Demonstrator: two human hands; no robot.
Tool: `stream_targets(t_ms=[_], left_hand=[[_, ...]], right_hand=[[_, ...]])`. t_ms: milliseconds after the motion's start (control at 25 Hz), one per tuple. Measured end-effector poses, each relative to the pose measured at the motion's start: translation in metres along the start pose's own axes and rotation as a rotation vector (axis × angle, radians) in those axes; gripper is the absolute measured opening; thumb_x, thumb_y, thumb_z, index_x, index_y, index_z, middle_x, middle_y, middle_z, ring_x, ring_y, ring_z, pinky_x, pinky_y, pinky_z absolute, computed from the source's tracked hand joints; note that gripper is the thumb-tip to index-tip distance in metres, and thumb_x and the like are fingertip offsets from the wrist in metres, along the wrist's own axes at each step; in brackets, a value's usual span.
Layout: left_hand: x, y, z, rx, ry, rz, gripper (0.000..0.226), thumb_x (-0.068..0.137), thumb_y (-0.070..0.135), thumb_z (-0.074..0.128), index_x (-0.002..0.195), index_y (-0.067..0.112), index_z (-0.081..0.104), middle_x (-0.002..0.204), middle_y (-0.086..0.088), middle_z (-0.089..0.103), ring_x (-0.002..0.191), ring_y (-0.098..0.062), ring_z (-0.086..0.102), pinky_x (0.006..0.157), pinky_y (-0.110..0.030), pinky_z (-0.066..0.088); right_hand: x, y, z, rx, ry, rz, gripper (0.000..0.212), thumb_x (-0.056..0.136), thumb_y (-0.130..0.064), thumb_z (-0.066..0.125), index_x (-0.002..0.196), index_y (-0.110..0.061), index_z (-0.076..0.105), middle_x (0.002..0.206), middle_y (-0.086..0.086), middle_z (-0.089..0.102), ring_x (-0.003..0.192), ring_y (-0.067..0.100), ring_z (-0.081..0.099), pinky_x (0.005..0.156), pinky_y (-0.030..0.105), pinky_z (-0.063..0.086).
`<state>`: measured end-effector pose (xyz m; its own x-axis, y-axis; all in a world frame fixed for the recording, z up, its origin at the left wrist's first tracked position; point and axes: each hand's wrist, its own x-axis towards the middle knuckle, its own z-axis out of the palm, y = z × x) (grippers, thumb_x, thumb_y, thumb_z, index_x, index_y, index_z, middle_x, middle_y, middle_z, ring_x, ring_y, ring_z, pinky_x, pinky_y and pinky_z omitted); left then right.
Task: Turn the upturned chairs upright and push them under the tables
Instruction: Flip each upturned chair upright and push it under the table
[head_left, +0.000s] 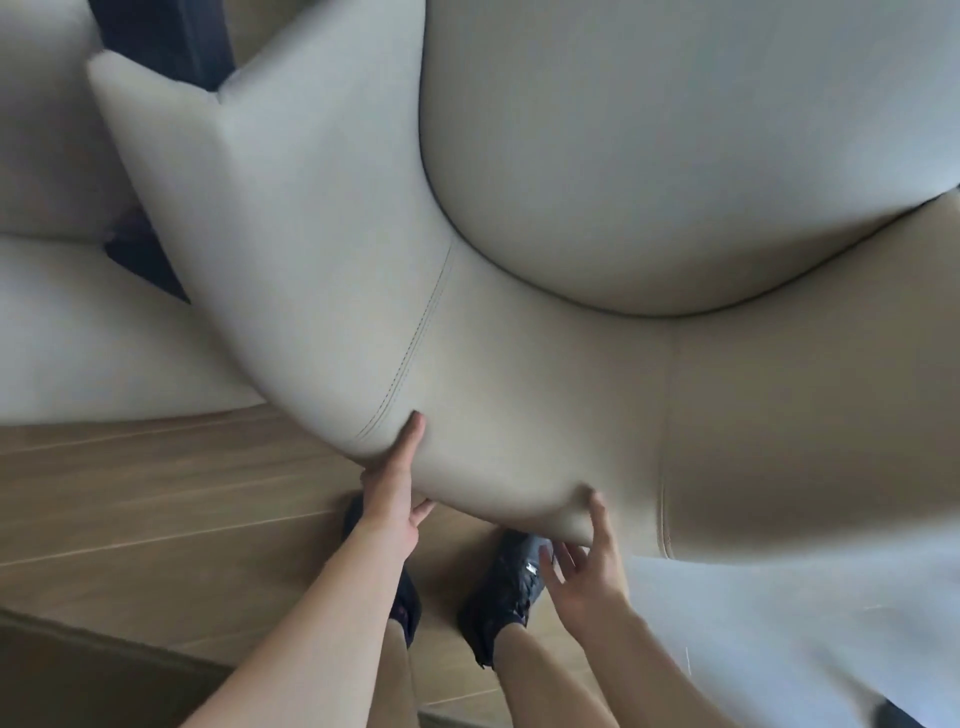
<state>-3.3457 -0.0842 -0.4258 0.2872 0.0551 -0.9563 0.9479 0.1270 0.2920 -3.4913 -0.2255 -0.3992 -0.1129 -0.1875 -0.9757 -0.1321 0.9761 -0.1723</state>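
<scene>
Soft, even daylight is noted, brightest upper right. Motion blur is seen throughout, strongest on the chair (519, 260). Wide-angle bending is observed at the edges.

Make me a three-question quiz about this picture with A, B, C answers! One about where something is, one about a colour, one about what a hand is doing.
1. Where are the shoes?
A. On the chair
B. On the wooden floor
C. On a table

2. What colour is the chair?
A. Red
B. Green
C. Beige

3. What is the left hand doing?
A. Gripping the chair's edge
B. Resting in a pocket
C. Holding a cup

Answers:
1 B, both stand on floor planks below the chair.
2 C, its padding looks pale beige.
3 A, thumb on top, fingers under the rim.
</scene>
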Motion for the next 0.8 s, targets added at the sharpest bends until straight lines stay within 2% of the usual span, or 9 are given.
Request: stream_targets(t_ms=[120, 200, 280, 360, 440, 520, 600, 720, 800], left_hand=[[-0.022, 0.028, 0.004, 0.043, 0.004, -0.036, 0.117, 0.044, 0.064, 0.083, 0.145, 0.022, 0.042, 0.142, -0.005, 0.056, 0.127, -0.027, 0.054, 0.108, -0.05, 0.046], [-0.036, 0.041, 0.001, 0.084, -0.014, -0.044, 0.113, 0.046, 0.065, 0.083, 0.143, 0.022, 0.044, 0.138, -0.007, 0.058, 0.119, -0.027, 0.057, 0.107, -0.049, 0.047], [-0.051, 0.048, -0.001, 0.121, -0.002, -0.061, 0.107, 0.051, 0.065, 0.083, 0.142, 0.023, 0.046, 0.137, -0.008, 0.058, 0.116, -0.029, 0.056, 0.107, -0.049, 0.046], [-0.069, 0.055, -0.002, 0.135, 0.014, -0.085, 0.098, 0.058, 0.065, 0.082, 0.14, 0.023, 0.048, 0.135, -0.009, 0.058, 0.115, -0.03, 0.056, 0.106, -0.049, 0.047], [-0.088, 0.062, -0.004, 0.142, 0.023, -0.12, 0.091, 0.062, 0.064, 0.082, 0.136, 0.021, 0.05, 0.131, -0.01, 0.06, 0.112, -0.03, 0.058, 0.102, -0.048, 0.049], [-0.109, 0.072, -0.003, 0.163, 0.025, -0.12, 0.088, 0.063, 0.063, 0.082, 0.134, 0.02, 0.052, 0.127, -0.011, 0.062, 0.108, -0.028, 0.061, 0.101, -0.048, 0.05], [-0.131, 0.081, -0.005, 0.159, 0.035, -0.122, 0.085, 0.065, 0.061, 0.082, 0.131, 0.018, 0.053, 0.12, -0.011, 0.063, 0.1, -0.026, 0.062, 0.099, -0.048, 0.051], [-0.147, 0.087, -0.006, 0.163, 0.033, -0.112, 0.077, 0.068, 0.055, 0.082, 0.128, 0.015, 0.055, 0.109, -0.01, 0.064, 0.092, -0.023, 0.063, 0.097, -0.046, 0.051], [-0.152, 0.09, -0.006, 0.184, 0.032, -0.09, 0.077, 0.066, 0.052, 0.083, 0.125, 0.013, 0.054, 0.108, -0.01, 0.064, 0.096, -0.024, 0.062, 0.097, -0.043, 0.049]], right_hand=[[-0.037, 0.017, -0.005, -0.482, 0.084, -0.172, 0.044, 0.085, -0.023, 0.077, 0.116, -0.009, 0.049, 0.113, 0.012, 0.062, 0.104, 0.027, 0.066, 0.086, 0.037, 0.055], [-0.061, 0.034, -0.009, -0.981, 0.094, -0.524, 0.045, 0.079, -0.018, 0.076, 0.11, -0.018, 0.043, 0.11, 0.001, 0.054, 0.104, 0.026, 0.063, 0.082, 0.028, 0.05], [-0.079, 0.043, -0.01, -1.307, 0.029, -0.897, 0.054, 0.07, -0.015, 0.073, 0.116, -0.021, 0.045, 0.113, -0.003, 0.043, 0.102, 0.025, 0.059, 0.079, 0.03, 0.05], [-0.09, 0.039, -0.009, -1.533, 0.045, -1.223, 0.074, 0.053, -0.011, 0.075, 0.122, -0.021, 0.05, 0.118, 0.003, 0.047, 0.098, 0.027, 0.057, 0.082, 0.037, 0.051], [-0.1, 0.028, -0.009, -1.732, 0.106, -1.414, 0.087, 0.047, -0.005, 0.065, 0.131, -0.022, 0.05, 0.129, 0.01, 0.05, 0.11, 0.03, 0.054, 0.096, 0.045, 0.042], [-0.109, 0.009, -0.006, -1.868, 0.107, -1.495, 0.091, 0.053, -0.005, 0.054, 0.142, -0.022, 0.048, 0.141, 0.018, 0.049, 0.129, 0.035, 0.05, 0.107, 0.054, 0.033], [-0.118, -0.008, -0.005, -2.028, 0.097, -1.483, 0.089, 0.061, -0.009, 0.054, 0.148, -0.022, 0.043, 0.146, 0.022, 0.048, 0.135, 0.04, 0.049, 0.11, 0.06, 0.034], [-0.128, -0.033, 0.0, -2.253, 0.06, -1.509, 0.079, 0.071, -0.018, 0.056, 0.148, -0.019, 0.04, 0.148, 0.017, 0.051, 0.132, 0.045, 0.051, 0.1, 0.069, 0.041], [-0.135, -0.042, 0.003, -2.325, 0.076, -1.541, 0.074, 0.073, -0.022, 0.055, 0.145, -0.018, 0.042, 0.143, 0.014, 0.057, 0.127, 0.044, 0.056, 0.094, 0.071, 0.046]])
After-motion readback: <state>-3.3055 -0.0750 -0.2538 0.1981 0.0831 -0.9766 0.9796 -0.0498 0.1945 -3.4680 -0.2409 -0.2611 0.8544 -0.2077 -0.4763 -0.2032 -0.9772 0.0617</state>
